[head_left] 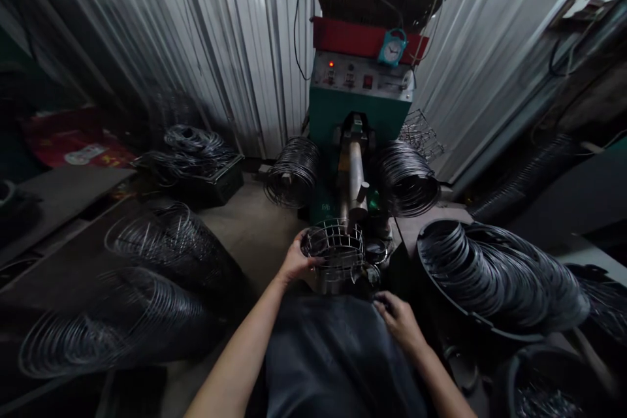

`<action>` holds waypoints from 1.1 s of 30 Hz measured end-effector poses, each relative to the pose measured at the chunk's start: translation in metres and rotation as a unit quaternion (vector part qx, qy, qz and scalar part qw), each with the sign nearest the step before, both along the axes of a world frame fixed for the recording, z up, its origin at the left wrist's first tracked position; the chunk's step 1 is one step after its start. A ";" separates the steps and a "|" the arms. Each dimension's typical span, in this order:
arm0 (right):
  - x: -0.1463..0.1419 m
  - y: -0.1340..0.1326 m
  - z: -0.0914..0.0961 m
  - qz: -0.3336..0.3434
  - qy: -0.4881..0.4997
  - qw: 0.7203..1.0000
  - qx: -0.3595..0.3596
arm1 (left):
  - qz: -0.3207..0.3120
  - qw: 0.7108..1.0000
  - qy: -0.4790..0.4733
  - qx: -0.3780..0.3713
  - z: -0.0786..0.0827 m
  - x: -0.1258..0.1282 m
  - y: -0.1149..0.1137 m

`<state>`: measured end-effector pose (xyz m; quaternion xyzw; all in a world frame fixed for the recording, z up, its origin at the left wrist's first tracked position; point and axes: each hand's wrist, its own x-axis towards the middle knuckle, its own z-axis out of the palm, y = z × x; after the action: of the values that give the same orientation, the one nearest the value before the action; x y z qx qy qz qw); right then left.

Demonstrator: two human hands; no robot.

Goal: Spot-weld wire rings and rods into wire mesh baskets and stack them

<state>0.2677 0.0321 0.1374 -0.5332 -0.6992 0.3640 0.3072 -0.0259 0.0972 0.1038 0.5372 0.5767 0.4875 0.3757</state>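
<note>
A round cage [334, 249] of thin, bright steel wire is gripped by the left hand [296, 262]. Behind the cage, a machine [360, 111] in glossy green painted metal is seen, with a smooth steel shaft [356, 173]. On both sides of the machine, dark glossy wire coils [294, 172] are hung. The wall [235, 32] behind the machine is ribbed, dull-shining sheet metal. Matt dark cloth [337, 353] is touched by the right hand [399, 320].

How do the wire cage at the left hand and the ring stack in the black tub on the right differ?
The wire cage is a round grid of crossed wires; the ring stack is loose separate hoops. The cage stands upright at the machine, left hand touching it; the stack leans sideways, untouched. Both are dark metal.
</note>
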 end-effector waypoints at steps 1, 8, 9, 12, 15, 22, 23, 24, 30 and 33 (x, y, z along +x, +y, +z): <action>-0.009 0.004 0.018 0.030 -0.010 0.999 0.014 | -0.013 1.000 -0.008 0.016 0.004 -0.002 -0.009; -0.067 0.023 0.086 0.141 -0.129 0.982 -0.009 | -0.056 0.958 0.276 0.055 0.050 0.020 -0.057; -0.072 0.025 0.086 0.132 -0.148 0.980 -0.008 | -0.060 0.949 0.305 0.058 0.056 0.025 -0.060; -0.079 0.023 0.082 0.087 -0.183 0.979 0.011 | -0.078 0.929 0.357 0.063 0.069 0.037 -0.061; -0.074 0.017 0.079 0.077 -0.170 0.982 0.013 | -0.085 0.925 0.367 0.057 0.075 0.040 -0.059; -0.064 0.017 0.079 0.106 -0.213 0.971 -0.016 | -0.103 0.909 0.396 0.076 0.076 0.045 -0.060; -0.067 0.017 0.076 0.089 -0.222 0.971 0.003 | -0.107 0.908 0.397 0.079 0.077 0.047 -0.061; -0.070 0.016 0.072 0.069 -0.226 0.971 0.024 | -0.110 0.909 0.394 0.079 0.077 0.048 -0.061; -0.069 0.012 0.046 0.104 -0.117 0.984 0.088 | -0.105 0.931 0.348 0.042 0.077 0.046 -0.059; -0.060 0.017 0.043 0.178 -0.073 0.978 0.086 | -0.100 0.936 0.335 0.027 0.075 0.041 -0.055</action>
<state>0.2077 0.0495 0.1808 -0.3970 -0.8320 0.3114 0.2305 0.0152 0.0427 0.1787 0.7344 0.5989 0.2544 0.1930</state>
